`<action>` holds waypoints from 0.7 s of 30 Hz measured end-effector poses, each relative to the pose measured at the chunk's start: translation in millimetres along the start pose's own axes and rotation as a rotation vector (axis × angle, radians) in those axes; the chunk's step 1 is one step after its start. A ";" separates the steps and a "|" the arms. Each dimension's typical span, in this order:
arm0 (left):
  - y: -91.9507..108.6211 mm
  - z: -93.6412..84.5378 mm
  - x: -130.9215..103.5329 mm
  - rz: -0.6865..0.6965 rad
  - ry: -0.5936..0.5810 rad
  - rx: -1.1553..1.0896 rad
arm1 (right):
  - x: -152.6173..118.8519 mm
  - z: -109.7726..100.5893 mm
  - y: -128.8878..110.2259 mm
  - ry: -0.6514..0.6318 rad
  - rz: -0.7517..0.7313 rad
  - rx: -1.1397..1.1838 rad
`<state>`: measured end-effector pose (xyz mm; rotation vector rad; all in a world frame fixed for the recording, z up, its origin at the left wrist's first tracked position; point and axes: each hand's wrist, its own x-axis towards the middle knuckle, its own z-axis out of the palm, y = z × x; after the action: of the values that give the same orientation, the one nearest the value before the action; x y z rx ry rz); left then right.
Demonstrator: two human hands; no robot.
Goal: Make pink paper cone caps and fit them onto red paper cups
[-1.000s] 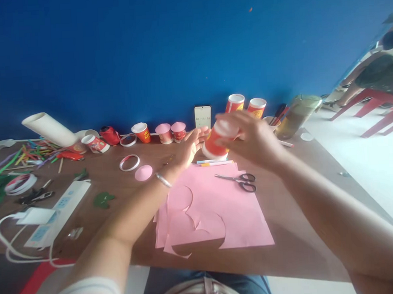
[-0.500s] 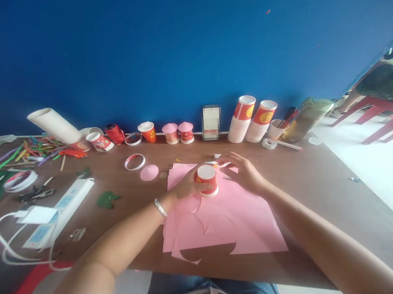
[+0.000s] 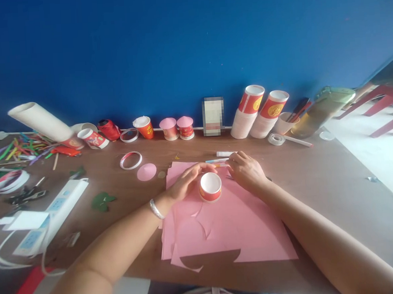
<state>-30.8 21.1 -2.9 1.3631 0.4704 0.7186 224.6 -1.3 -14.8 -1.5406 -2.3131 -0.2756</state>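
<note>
A short red cup (image 3: 210, 191) with a white inside stands upright on pink paper (image 3: 255, 232), which has curved cuts. Just left of the cup is my left hand (image 3: 189, 179), its fingers stretched behind the cup toward some pens. My right hand (image 3: 246, 168) is closed, palm down, beyond the cup to the right, at the ends of a blue-and-white pen (image 3: 216, 160) and an orange pen (image 3: 221, 166). What its fingers grip is hidden. A white marker (image 3: 224, 153) lies just behind them.
Along the blue wall stand two pink-topped cups (image 3: 185, 127), stacked cups (image 3: 255, 105) and a tilted bottle (image 3: 324, 111). Left are a power strip (image 3: 59, 213), a green paper piece (image 3: 102, 201), a pink cone (image 3: 146, 172) and a white tube (image 3: 40, 121).
My left hand has let go of the cup, which now stands slightly nearer me. My right hand has closed over by the pens. The view has shifted slightly.
</note>
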 end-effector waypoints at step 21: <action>-14.3 -1.6 8.0 -0.045 0.308 0.464 | -2.8 -14.4 -18.2 -0.051 0.380 0.906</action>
<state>-23.6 27.2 -16.3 1.6712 0.9543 0.8172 211.4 -15.8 -2.1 -1.4111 -1.6957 0.7996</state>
